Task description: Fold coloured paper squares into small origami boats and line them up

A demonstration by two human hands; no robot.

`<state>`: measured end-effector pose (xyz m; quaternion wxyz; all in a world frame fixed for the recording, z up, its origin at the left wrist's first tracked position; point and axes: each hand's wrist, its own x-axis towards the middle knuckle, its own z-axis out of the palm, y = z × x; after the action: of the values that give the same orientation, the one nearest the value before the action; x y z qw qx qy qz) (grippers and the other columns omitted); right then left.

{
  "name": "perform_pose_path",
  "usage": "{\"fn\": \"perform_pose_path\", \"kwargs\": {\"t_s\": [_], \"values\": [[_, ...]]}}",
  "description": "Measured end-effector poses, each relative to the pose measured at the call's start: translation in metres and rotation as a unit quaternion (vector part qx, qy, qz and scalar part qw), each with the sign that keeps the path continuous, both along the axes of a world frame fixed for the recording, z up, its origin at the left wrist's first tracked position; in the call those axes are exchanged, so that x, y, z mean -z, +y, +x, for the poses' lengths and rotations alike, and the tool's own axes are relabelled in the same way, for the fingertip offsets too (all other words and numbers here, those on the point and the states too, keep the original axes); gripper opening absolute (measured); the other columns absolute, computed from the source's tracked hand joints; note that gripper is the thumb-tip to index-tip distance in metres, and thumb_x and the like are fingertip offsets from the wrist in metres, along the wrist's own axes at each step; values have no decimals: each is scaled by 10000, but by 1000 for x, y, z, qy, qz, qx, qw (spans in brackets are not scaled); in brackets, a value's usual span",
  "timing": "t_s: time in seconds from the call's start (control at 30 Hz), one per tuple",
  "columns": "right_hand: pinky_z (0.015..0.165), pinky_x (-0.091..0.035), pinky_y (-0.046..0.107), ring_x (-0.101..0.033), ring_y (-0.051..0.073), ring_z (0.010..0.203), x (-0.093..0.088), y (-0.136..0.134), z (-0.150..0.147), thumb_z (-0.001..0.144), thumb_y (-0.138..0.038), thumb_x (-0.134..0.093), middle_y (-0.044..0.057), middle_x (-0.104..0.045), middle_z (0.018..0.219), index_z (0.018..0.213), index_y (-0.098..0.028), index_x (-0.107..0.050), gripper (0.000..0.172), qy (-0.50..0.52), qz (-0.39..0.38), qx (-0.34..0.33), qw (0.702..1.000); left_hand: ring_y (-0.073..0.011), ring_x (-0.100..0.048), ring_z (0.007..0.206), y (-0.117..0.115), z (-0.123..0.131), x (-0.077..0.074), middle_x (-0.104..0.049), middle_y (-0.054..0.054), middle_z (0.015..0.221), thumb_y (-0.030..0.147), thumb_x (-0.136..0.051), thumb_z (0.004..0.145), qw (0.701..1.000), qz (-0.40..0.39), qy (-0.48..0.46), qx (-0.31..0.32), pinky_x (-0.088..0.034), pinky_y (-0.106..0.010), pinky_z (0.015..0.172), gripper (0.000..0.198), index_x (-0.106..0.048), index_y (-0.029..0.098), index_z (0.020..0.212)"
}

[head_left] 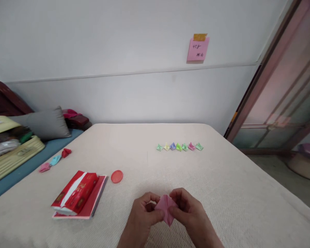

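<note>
A small piece of folded pink origami paper is held up between both hands near the front of the table. It is roughly diamond-shaped, with a crease down its middle and a point at the bottom. My left hand pinches its left side between thumb and fingers. On the right side, my right hand grips it the same way, the thumb lying across the paper's front. The fingers behind the paper are partly hidden.
Several small folded paper pieces stand in a row farther back. At left, a red tissue pack lies on stacked coloured paper, near a round red lid. More folded pieces line the left edge. A pink note hangs on the wall.
</note>
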<state>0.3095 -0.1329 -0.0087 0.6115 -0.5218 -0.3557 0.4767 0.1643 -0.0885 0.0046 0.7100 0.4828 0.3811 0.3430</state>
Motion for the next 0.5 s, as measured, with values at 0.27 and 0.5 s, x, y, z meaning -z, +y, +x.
{"fn": "perform_pose_path", "kwargs": {"t_s": [0.27,0.5], "values": [[440,-322,214,-461,95,456,-7,-5,2,690,-192,-643,-38,-563,510,673,-170,-601,51,23,-65,-67,995,-116,-499,503,-4,3,-4,-620,-9,544,171,-694,674,1000,7,6,-25,-378,-228,506,66,-724,128,714],[432,-306,203,-420,72,439,-23,-9,-8,751,-216,-654,-44,-534,521,668,-154,-612,113,37,-19,-43,998,-120,-515,542,-5,2,-4,-636,-5,584,123,-696,673,997,16,-57,-51,-388,-225,521,93,-753,152,741]]}}
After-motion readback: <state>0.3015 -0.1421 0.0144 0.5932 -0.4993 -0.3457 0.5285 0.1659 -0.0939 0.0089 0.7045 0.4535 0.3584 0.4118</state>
